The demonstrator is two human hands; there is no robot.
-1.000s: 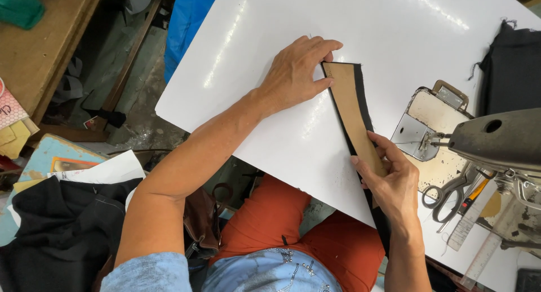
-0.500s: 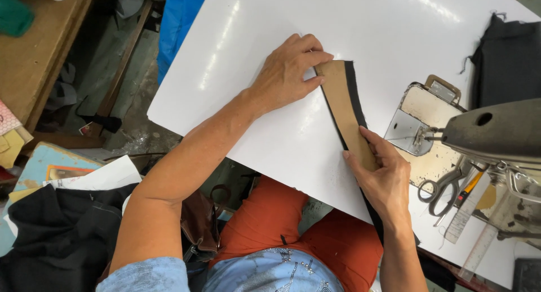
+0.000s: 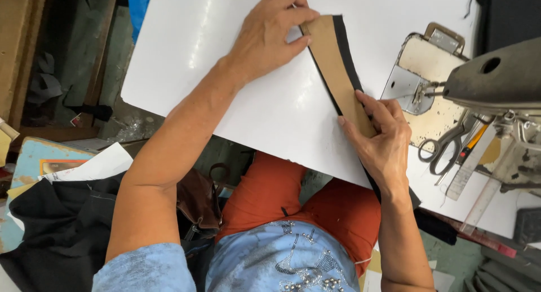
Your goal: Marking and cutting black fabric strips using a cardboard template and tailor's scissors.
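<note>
- Head view: my left hand [image 3: 270, 38] lies flat on the far end of the cardboard strip [image 3: 337, 72], fingertips pressing its top edge, fingers together, nothing clamped.
- My right hand [image 3: 380, 143] presses the near end of the strip, fingers spread flat on top, thumb at its left edge. No pinch in this grip either, just pushing down.
- Strip lies on the white bench [image 3: 265, 117], running from far to near between the two hands, slightly curved.
- Strip is tan, long and narrow, wider at the far end.
- Black fabric [image 3: 345, 50] lies under it, showing as a dark band along its right edge and trailing off the near bench edge past my right wrist.
- Sewing machine [image 3: 496, 78] sits just right of the strip; scissors [image 3: 445, 148] near my right hand.
</note>
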